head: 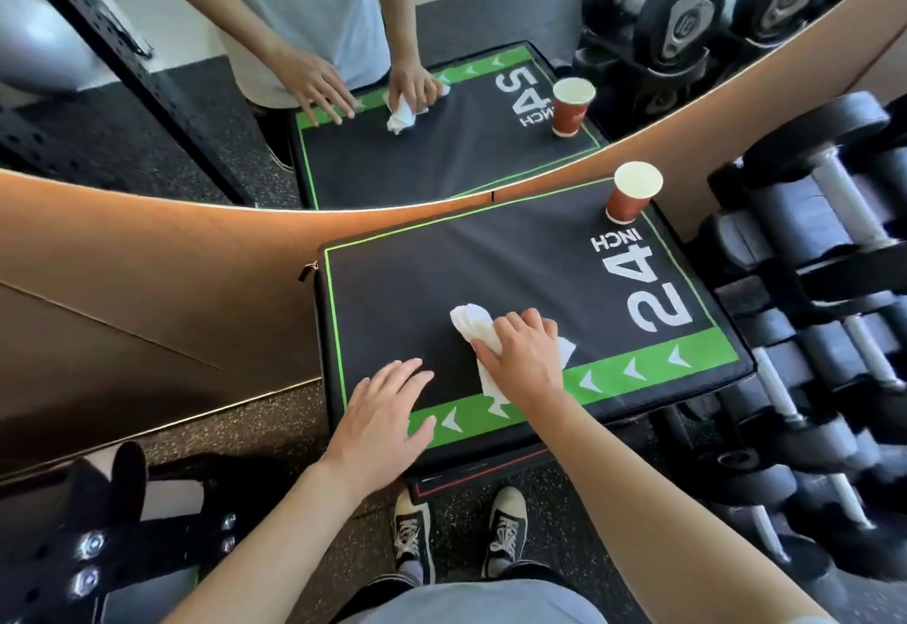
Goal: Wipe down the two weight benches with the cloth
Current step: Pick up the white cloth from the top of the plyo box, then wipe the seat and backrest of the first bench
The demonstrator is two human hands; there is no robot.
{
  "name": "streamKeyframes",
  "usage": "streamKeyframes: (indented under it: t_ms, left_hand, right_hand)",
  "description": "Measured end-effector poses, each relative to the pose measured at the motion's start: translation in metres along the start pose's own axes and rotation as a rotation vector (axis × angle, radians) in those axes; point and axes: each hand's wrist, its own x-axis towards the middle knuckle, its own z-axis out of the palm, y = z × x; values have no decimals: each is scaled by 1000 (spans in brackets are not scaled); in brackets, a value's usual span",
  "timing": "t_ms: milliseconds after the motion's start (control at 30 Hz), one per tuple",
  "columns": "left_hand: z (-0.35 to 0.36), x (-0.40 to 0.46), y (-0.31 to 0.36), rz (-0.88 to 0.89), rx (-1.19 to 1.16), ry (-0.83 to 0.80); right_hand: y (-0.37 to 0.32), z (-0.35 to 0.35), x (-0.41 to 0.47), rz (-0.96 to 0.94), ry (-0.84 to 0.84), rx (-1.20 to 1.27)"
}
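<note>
A black padded box (pixel 417 275) with a green border and "24 INCH" printed in white stands in front of me against a mirror. My right hand (pixel 522 358) grips a crumpled white cloth (pixel 471 321) and presses it on the black top near the front green strip. My left hand (pixel 387 410) lies flat, fingers spread, on the box's front left corner. No weight bench is clearly in view.
A red paper cup (pixel 630 196) stands on the box's far right corner. A rack of black dumbbells (pixel 810 329) fills the right side. The mirror (pixel 196 108) behind reflects the scene. Black metal equipment (pixel 88 550) sits at lower left on the speckled rubber floor.
</note>
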Motion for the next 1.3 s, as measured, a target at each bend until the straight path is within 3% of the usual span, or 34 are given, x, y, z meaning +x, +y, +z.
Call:
streamKeyframes:
  t_ms: [300, 567, 933, 1300]
  left_hand:
    - [-23, 6, 12, 67, 7, 61]
    - [-43, 31, 37, 343, 24, 54]
    - [-45, -11, 53, 762, -10, -17]
    - [4, -115, 142, 1180, -35, -170]
  right_hand:
    - [0, -34, -10, 155, 2, 139]
    - [0, -84, -59, 362, 153, 123]
    - [-75, -103, -216, 730, 338, -19]
    - [-130, -126, -411, 1132, 412, -174]
